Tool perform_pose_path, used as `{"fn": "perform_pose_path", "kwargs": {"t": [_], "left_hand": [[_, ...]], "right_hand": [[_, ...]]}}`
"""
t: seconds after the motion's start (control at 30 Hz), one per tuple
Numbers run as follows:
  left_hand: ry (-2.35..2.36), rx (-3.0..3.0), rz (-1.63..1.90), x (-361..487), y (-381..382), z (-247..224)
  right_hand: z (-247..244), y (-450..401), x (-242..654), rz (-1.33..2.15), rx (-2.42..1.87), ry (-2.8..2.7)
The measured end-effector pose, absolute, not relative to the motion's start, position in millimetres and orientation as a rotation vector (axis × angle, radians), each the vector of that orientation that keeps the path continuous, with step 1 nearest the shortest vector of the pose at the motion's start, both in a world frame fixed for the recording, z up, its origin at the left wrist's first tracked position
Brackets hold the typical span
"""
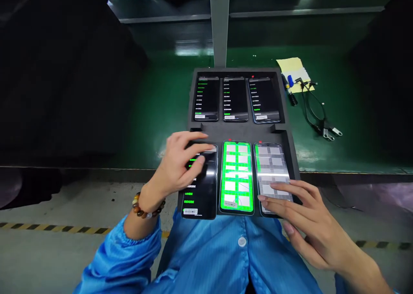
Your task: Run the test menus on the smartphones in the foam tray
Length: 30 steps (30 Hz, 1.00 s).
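Work smock (pixel 206 255): bright blue, faint fine lines, stitched front placket, round white button (pixel 241 242). Left sleeve (pixel 118 255): matching blue, glossy, gathered cuff. Bracelet (pixel 143 213), left wrist: round beads, browns, amber, one whitish. Left hand (pixel 180 160), right hand (pixel 309 221): bare.

Six phones (pixel 237 178) lie in one black tray (pixel 237 133) at centre frame, three in the upper row and three in the lower. Lower in the frame are one left hand (pixel 180 163), one right hand (pixel 309 221) and one beaded bracelet (pixel 139 209). Upper right has one yellow paper (pixel 287 65), beside cables (pixel 323 125) too tangled to count.
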State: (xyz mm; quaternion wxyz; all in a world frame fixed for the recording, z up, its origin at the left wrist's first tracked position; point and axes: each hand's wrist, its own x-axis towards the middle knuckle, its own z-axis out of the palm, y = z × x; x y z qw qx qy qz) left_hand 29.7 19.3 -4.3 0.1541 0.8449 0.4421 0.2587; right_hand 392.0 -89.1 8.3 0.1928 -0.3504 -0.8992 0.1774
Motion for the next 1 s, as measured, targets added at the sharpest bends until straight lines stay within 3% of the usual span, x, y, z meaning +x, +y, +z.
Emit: {"fn": "perform_pose_path", "kwargs": {"t": [0.17, 0.4, 0.63, 1.0], "left_hand": [[1.037, 2.591, 0.424, 53, 32, 8], [0.978, 2.607, 0.364, 61, 35, 9], [1.230, 2.449, 0.654, 37, 49, 10], [1.485, 2.164, 1.094, 15, 67, -40]], "right_hand": [[3, -104, 395, 0.477, -1.020, -2.481], [1, -110, 395, 0.523, -1.069, -2.403], [5, -110, 397, 0.516, -1.006, -2.462], [9, -124, 408, 0.478, -1.101, -2.429]]}}
